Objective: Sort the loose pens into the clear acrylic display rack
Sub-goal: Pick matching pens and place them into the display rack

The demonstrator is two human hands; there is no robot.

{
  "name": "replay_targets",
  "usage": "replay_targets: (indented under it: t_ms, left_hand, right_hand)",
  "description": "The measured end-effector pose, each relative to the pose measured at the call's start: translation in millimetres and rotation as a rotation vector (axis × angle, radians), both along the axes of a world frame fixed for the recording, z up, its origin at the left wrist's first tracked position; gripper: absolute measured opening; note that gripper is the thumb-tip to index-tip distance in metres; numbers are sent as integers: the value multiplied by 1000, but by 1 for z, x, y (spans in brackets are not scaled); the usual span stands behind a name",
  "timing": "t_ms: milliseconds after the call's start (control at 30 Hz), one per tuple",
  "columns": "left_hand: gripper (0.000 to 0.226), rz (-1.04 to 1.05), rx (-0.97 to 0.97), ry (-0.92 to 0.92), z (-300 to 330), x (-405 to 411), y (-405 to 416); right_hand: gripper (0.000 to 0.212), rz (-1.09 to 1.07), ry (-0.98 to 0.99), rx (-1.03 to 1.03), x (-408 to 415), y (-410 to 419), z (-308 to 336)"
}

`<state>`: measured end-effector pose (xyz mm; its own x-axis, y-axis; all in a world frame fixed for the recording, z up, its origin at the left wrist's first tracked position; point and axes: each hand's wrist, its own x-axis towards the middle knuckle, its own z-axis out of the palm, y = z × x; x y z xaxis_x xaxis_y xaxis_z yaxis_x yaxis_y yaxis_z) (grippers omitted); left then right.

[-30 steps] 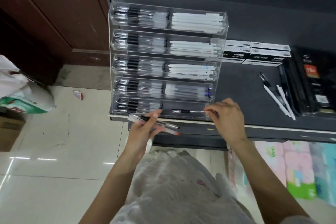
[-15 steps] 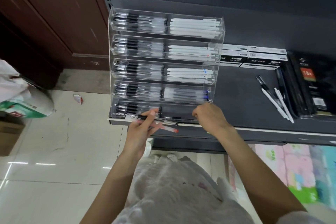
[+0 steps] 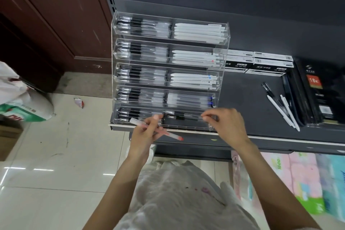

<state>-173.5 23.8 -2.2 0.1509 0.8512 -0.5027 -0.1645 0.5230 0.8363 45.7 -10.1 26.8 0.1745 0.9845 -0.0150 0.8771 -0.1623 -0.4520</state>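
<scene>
Right hand [image 3: 226, 127] pinches a black pen [image 3: 183, 116] in the rack's [image 3: 220, 58] bottom-right compartment.

The acrylic rack [image 3: 169, 73] is sitting at the left end of the shelf [image 3: 248, 102], five tiers going up toward the back, each split into left and right compartments with pens lying in them. Boxes [image 3: 258, 62] are lying right of it near the back wall, and a few loose pens [image 3: 281, 107] are lying further right, just beside a notebook stack [image 3: 319, 91]. Both hands are hovering in front of the bottom tier: left hand [image 3: 143, 136] holding pens at the left compartment, right hand [image 3: 226, 127] at the right compartment.
</scene>
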Motion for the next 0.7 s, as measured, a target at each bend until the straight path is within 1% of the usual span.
replay_targets:
  t_ms: [67, 167, 300, 400, 433, 467, 533, 567, 600, 700]
  left_hand:
    - [26, 14, 4, 13, 1, -5, 0]
    - [27, 36, 3, 21, 2, -10, 0]
    - [35, 53, -6, 33, 1, -13, 0]
    - [34, 27, 10, 68, 3, -11, -2]
    - [32, 27, 19, 74, 4, -9, -3]
    - [31, 33, 29, 80, 6, -7, -4]
    - [29, 49, 49, 92, 6, -4, -5]
    - [28, 58, 55, 92, 5, -3, -5]
    - [28, 69, 56, 86, 5, -1, -4]
    - [24, 87, 59, 75, 4, 7, -4]
  right_hand:
    - [8, 22, -78, -53, 7, -1, -7]
    - [15, 90, -187, -153, 1, 3, -19]
    - [21, 181, -412, -294, -7, 17, -31]
    - [19, 214, -470, -299, -15, 19, -30]
    - [19, 209, -399, -262, -18, 18, -27]
    - [20, 191, -242, -216, -24, 16, -22]
    - [22, 166, 157, -178, -42, 9, -10]
    - [22, 186, 286, -190, -53, 6, -6]
    - [21, 210, 346, -204, -62, 4, -6]
    - [15, 211, 407, -172, -73, -1, -12]
